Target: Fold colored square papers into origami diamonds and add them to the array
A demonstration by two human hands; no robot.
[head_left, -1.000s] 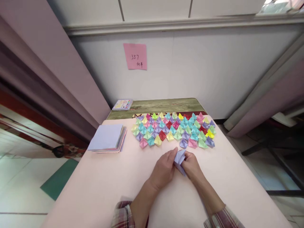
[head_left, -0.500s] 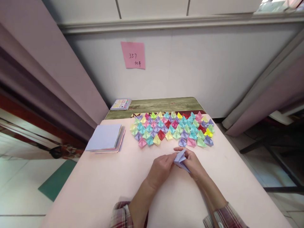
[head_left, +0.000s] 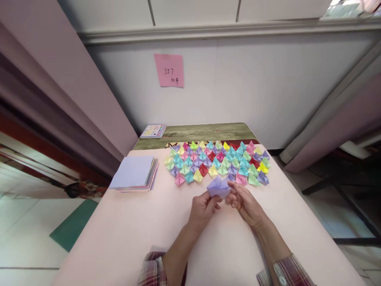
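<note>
A lavender folded paper boat [head_left: 218, 187] is held up off the table, just in front of the rows of finished paper boats [head_left: 205, 161]. My left hand [head_left: 202, 210] pinches its lower edge between thumb and fingers. At the boat's right end, my right hand [head_left: 245, 202] has its curled fingertips against the paper. Part of that end is hidden behind the right fingers. The boats in the rows are pink, blue, green, yellow, red and purple, packed closely together.
To the left lies a stack of square coloured paper [head_left: 132, 171], lavender on top. A small packet [head_left: 153, 130] rests on the wood-patterned far strip [head_left: 205, 132]. A pink note [head_left: 169, 70] is stuck on the wall. Beneath everything is the pale pink tabletop [head_left: 125, 230].
The paper boat has turned so its broad side shows and has moved slightly left and up. My right hand has shifted from around it to its right end.
</note>
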